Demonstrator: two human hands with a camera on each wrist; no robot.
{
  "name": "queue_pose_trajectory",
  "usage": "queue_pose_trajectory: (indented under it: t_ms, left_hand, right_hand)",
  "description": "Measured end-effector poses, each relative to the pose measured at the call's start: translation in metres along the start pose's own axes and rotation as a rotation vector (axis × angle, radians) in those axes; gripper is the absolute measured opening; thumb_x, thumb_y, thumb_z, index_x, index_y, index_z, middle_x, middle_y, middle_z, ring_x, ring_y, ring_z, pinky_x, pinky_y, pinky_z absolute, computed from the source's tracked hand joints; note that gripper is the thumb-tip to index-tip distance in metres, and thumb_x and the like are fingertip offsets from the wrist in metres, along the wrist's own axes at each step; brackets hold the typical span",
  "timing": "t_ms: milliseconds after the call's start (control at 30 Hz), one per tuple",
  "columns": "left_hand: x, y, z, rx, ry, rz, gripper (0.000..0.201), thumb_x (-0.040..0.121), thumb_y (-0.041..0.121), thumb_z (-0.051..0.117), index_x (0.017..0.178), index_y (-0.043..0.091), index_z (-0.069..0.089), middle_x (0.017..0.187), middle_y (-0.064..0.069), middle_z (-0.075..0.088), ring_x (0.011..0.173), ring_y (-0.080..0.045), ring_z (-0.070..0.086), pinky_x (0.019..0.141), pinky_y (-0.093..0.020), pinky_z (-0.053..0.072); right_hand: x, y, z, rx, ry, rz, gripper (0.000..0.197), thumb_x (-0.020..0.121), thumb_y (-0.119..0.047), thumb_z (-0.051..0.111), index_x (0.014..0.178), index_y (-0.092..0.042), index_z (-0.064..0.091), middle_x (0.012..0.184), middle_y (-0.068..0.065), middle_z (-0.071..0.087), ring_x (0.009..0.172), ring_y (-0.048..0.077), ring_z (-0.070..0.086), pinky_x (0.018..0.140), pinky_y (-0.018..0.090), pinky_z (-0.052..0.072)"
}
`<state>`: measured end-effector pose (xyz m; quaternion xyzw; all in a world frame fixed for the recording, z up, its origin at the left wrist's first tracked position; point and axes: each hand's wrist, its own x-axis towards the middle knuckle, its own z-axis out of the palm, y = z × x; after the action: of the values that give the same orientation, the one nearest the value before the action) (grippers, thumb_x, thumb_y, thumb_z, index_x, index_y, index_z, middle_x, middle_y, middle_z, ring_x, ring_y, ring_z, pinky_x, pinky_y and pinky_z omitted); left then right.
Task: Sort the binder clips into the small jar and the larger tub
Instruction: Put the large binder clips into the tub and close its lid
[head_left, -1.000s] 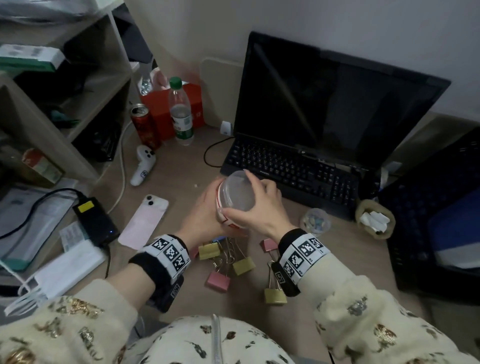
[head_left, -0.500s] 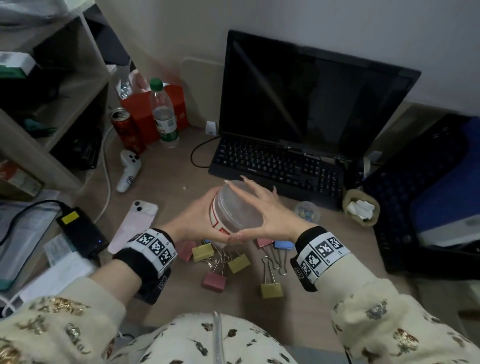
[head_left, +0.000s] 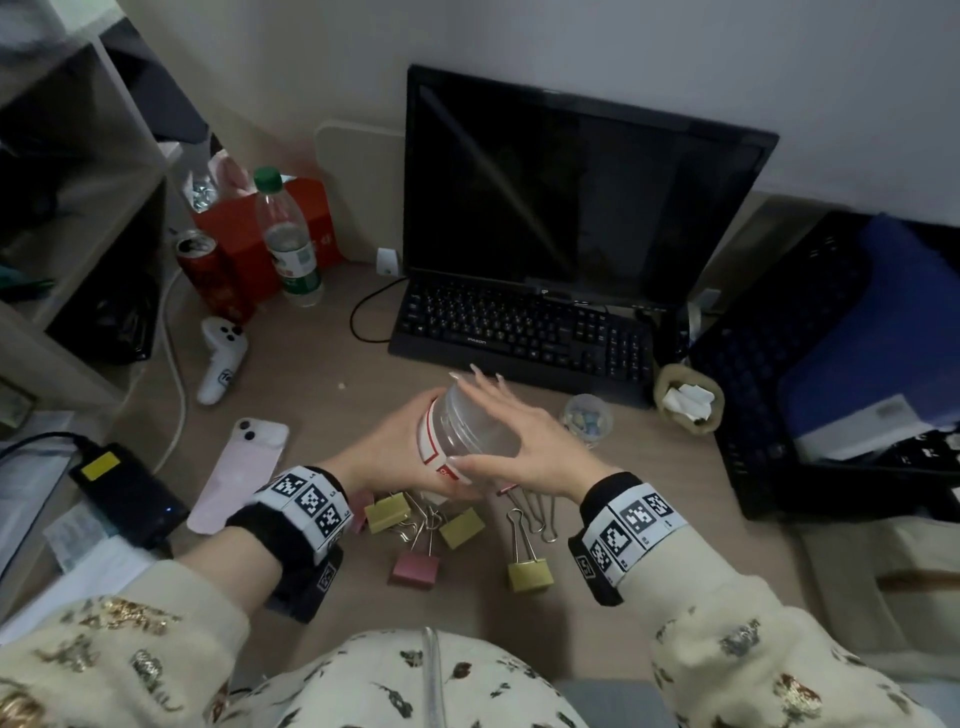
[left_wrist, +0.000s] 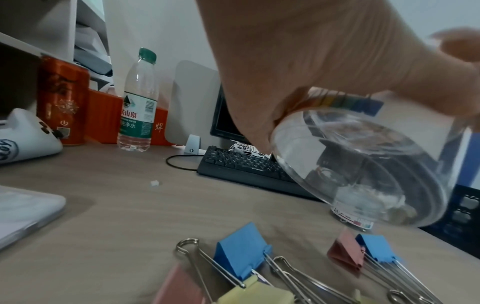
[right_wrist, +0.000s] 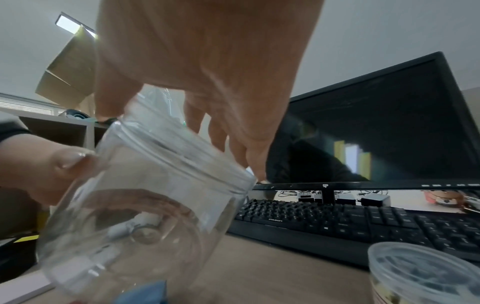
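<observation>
We note a clear plastic tub with a red and white label held tilted above the desk. The left hand grips its side. The right hand lies against its lid end with fingers straight and spread. Below the tub, binder clips in yellow and pink lie loose on the desk, one yellow clip standing apart to the right. A small jar holding small coloured pieces stands just right of the right hand, in front of the keyboard. We record a dark monitor behind it, a pink phone to the left, and a water bottle beside a red can.
</observation>
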<state>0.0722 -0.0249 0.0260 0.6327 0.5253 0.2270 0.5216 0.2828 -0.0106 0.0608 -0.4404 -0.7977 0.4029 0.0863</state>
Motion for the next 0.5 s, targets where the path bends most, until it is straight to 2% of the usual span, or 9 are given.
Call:
queue_pose_trajectory:
  t_ms: [67,100,133,167,200,267,333,433,500]
  left_hand:
    - [0.002,-0.001,0.001,-0.006,-0.020,-0.001,0.103,0.054,0.019,0.098,0.134,0.036,0.035,0.123,0.018,0.057,0.108,0.009,0.059,0.089,-0.013,0.048]
    - [0.003,-0.002,0.002,-0.012,-0.027,-0.008,0.106,0.052,0.023,0.099,0.135,0.036,0.034,0.124,0.018,0.056,0.110,0.006,0.059,0.092,-0.016,0.048]
    - [0.003,-0.004,0.003,-0.016,-0.032,-0.015,0.109,0.050,0.027,0.100,0.136,0.036,0.034,0.126,0.019,0.055,0.114,0.004,0.058,0.095,-0.018,0.047]
    - [0.003,-0.006,0.003,-0.021,-0.034,-0.021,0.112,0.048,0.031,0.100,0.138,0.035,0.034,0.128,0.019,0.054,0.117,0.003,0.056,0.098,-0.020,0.046]
    - [0.003,-0.008,0.005,-0.028,-0.033,-0.031,0.115,0.046,0.035,0.100,0.140,0.035,0.034,0.130,0.020,0.053,0.119,0.003,0.055,0.100,-0.021,0.045]
    - [0.003,-0.011,0.006,-0.061,-0.012,-0.055,0.119,0.043,0.040,0.100,0.142,0.034,0.033,0.131,0.020,0.053,0.119,0.002,0.055,0.102,-0.023,0.046]
    - [0.004,-0.014,0.009,-0.108,0.024,-0.084,0.121,0.043,0.036,0.099,0.143,0.033,0.030,0.128,0.019,0.053,0.116,0.003,0.056,0.098,-0.020,0.047]
    - [0.005,-0.017,0.011,-0.144,0.071,-0.126,0.125,0.047,0.028,0.098,0.149,0.028,0.025,0.119,0.024,0.048,0.107,0.007,0.052,0.080,-0.008,0.041]
    - [0.006,-0.018,0.013,-0.169,0.106,-0.152,0.124,0.050,0.023,0.096,0.150,0.025,0.023,0.115,0.027,0.045,0.102,0.010,0.051,0.073,-0.004,0.041]
  right_hand:
    - [-0.002,0.007,0.003,0.018,0.097,-0.019,0.070,0.085,-0.068,0.049,0.145,-0.057,0.015,0.154,-0.018,0.030,0.142,0.007,0.029,0.114,0.051,0.030]
    - [-0.003,0.008,0.003,0.028,0.175,-0.013,0.063,0.088,-0.066,0.044,0.145,-0.052,0.022,0.138,-0.010,0.054,0.119,0.010,0.056,0.102,0.046,0.046]
    - [-0.004,0.010,0.003,0.018,0.268,0.000,0.056,0.091,-0.062,0.040,0.145,-0.047,0.031,0.111,-0.002,0.069,0.080,0.013,0.066,0.081,0.041,0.055]
    - [-0.005,0.012,0.003,-0.010,0.372,0.022,0.049,0.094,-0.056,0.040,0.140,-0.039,0.043,0.085,0.000,0.071,0.055,0.013,0.057,0.063,0.037,0.052]
    - [-0.006,0.017,0.002,-0.051,0.478,0.049,0.040,0.097,-0.047,0.043,0.130,-0.031,0.056,0.069,-0.003,0.066,0.047,0.013,0.050,0.055,0.032,0.045]
    - [-0.011,0.029,-0.002,-0.141,0.656,0.128,0.024,0.099,-0.036,0.047,0.097,-0.023,0.067,0.055,-0.005,0.056,0.049,0.015,0.050,0.052,0.029,0.035]
    - [-0.020,0.042,-0.007,-0.214,0.713,0.260,0.029,0.099,-0.038,0.047,0.078,-0.023,0.061,0.056,-0.003,0.055,0.057,0.024,0.055,0.052,0.032,0.036]
    - [-0.038,0.063,-0.013,-0.323,0.654,0.520,0.026,0.097,-0.036,0.047,0.088,-0.018,0.064,0.081,0.007,0.068,0.080,0.033,0.061,0.065,0.037,0.046]
    - [-0.049,0.087,-0.012,-0.342,0.572,0.679,0.023,0.096,-0.038,0.047,0.093,-0.021,0.062,0.085,0.003,0.070,0.087,0.029,0.063,0.072,0.037,0.050]
